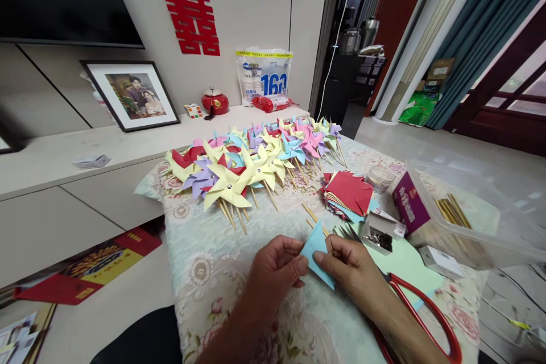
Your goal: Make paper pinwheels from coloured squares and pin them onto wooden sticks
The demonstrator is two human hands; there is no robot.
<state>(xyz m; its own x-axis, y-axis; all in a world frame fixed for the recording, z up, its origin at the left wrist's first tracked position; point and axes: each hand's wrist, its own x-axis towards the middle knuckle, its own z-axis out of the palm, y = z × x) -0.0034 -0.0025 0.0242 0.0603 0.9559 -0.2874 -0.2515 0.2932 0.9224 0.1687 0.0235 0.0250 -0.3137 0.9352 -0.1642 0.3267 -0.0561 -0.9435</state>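
While knuckles face up, left hand [275,267], right hand [352,267] pinch blue paper [316,259].

A pale panelled wall [256,5] carries a dark screen [63,0] and a red paper cutting [187,3] at far left. Below runs a low white cabinet [63,182] with a framed photo [132,94]. Teal curtains [473,40] hang at right beside a dark-framed window [516,91]; the floor [426,142] is light and glossy.

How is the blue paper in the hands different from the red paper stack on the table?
The blue paper is one folded triangular piece pinched by both hands; the red paper stack is many pieces lying untouched. The blue paper is light blue; the stack's top is red. Both are craft paper.
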